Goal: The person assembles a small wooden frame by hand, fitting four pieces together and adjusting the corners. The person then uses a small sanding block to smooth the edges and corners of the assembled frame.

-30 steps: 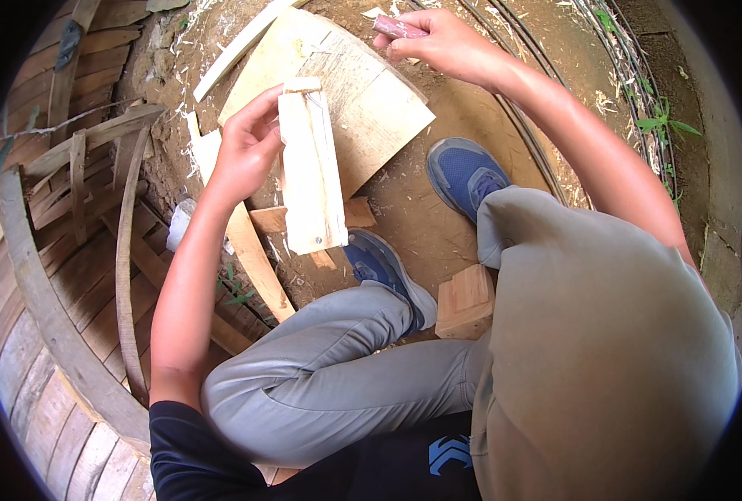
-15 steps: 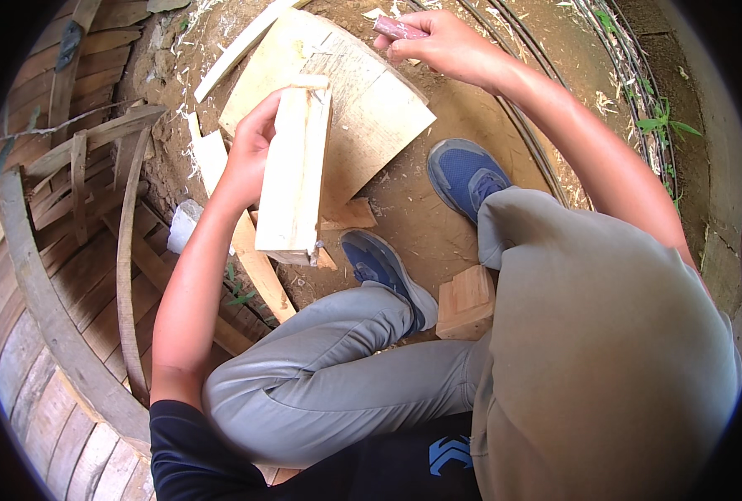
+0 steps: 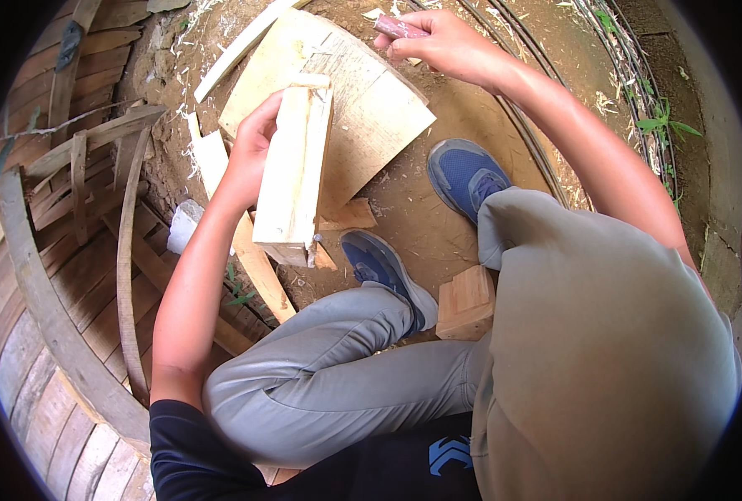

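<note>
A long, narrow pale wooden box is tilted up in my left hand. My fingers are closed on its left side, and the box hides some of them. Above and to the right, away from the box, my right hand is closed on a reddish-brown piece with pale dusty streaks, which looks like folded sandpaper. Under and behind the box lies a broad light wooden board on the dirt.
A small wood block sits beside my blue shoe. Wooden strips lie along the left, near a slatted wooden structure. Dark rods or cables run along the right over dirt strewn with shavings.
The near end of the wooden box has tipped slightly, showing a little more of its end face. My right hand has hardly moved.
</note>
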The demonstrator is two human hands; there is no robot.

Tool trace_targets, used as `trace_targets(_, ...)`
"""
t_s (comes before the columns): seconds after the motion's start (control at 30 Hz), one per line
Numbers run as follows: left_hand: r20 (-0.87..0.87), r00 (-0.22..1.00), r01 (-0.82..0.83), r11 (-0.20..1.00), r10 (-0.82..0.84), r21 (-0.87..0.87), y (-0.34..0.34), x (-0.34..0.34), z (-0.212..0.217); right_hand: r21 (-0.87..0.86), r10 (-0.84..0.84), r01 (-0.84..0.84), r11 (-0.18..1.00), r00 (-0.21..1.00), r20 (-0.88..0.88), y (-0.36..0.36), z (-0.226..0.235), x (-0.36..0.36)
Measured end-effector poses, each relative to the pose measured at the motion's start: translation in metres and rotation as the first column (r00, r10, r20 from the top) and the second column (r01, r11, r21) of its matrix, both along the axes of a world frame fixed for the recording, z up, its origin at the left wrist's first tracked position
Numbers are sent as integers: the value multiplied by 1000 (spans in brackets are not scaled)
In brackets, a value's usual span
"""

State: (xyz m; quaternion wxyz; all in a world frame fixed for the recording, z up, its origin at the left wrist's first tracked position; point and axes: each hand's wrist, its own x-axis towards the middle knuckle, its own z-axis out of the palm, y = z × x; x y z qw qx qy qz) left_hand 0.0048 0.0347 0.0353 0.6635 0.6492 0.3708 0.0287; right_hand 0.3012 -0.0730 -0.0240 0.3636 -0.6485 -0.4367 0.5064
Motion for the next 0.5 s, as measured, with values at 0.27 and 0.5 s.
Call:
trace_targets(0.27,-91,990,-117,981,104,-153,18,-18,-46,20,-4,3,1000,1000,7,0,-3,-1)
trace_targets(0.5,-37,996,-89,991,86,-95,21,-25,-52,-6,-3,4,1000,1000,31,0,-1,0)
